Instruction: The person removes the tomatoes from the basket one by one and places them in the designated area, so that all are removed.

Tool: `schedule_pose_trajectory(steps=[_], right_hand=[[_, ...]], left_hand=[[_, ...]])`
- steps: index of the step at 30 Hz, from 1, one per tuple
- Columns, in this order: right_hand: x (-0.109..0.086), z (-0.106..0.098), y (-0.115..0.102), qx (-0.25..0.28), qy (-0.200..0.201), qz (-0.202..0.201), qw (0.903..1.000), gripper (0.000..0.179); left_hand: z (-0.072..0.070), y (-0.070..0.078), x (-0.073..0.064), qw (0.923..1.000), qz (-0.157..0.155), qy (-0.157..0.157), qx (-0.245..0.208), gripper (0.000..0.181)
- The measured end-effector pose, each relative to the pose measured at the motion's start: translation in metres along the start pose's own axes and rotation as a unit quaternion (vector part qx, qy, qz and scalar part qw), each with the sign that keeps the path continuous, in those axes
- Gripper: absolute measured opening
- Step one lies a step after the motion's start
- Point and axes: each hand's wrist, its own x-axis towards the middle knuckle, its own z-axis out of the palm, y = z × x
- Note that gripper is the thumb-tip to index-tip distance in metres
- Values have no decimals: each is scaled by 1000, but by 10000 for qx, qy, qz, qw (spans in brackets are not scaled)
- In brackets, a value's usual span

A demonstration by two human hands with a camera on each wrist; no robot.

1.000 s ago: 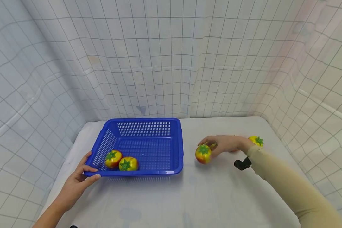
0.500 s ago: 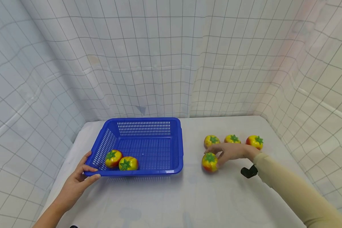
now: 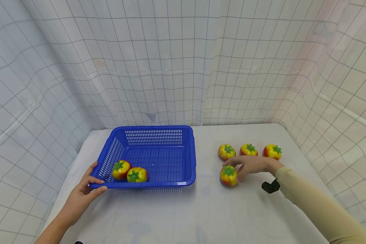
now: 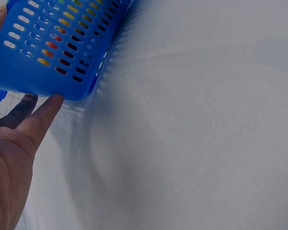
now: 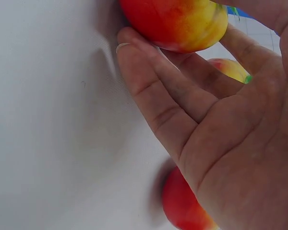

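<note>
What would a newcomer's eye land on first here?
Probably the big blue basket, left of center in the head view, with two red-and-yellow fruits in its near-left corner and the left hand at that corner. Next, likely the right hand right of center, its fingers around a similar fruit in front of three more.

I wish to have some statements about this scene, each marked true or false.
1. Two fruits lie inside the blue basket. True.
2. The left hand has a fruit in its grip. False: the left hand holds the basket's corner.
3. The right hand has a single fruit in its grip. True.
4. Three fruits form a row beyond the right hand. True.
5. The basket is right of that row. False: it is on the left.
</note>
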Motion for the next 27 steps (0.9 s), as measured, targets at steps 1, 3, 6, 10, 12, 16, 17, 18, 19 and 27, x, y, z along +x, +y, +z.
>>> schedule_pose_trajectory(steps=[1, 3, 6, 10, 12, 16, 17, 18, 19, 27], right_hand=[[0, 0, 0, 13, 2, 6, 10000, 61], [-1, 0, 0, 36, 9, -1, 10000, 61], [-1, -1, 0, 75, 5, 1, 10000, 61], [-1, -1, 2, 113, -8, -4, 9999, 62], [0, -1, 3, 125, -11, -7, 9999, 62], [1, -1, 5, 156, -30, -1, 9999, 63], [1, -1, 5, 161, -32, 1, 9999, 63], [1, 0, 5, 168, -39, -3, 9999, 63], [1, 0, 5, 179, -47, -3, 9998, 63], [2, 0, 6, 199, -66, -56, 9998, 64]], left_hand=[[0, 0, 0, 10000, -5, -5, 10, 31], [0, 0, 0, 10000, -12, -7, 27, 31], [-1, -1, 0, 10000, -15, -12, 26, 31], [-1, -2, 0, 10000, 10, -15, 24, 31], [-1, -2, 0, 10000, 20, -14, 33, 31], [-1, -2, 0, 10000, 1, -9, 62, 31], [-1, -2, 0, 10000, -3, -6, 65, 31], [-1, -1, 0, 10000, -10, -3, 76, 31], [-1, -1, 0, 10000, -18, -2, 80, 31], [-1, 0, 0, 9999, -78, 2, 86, 32]])
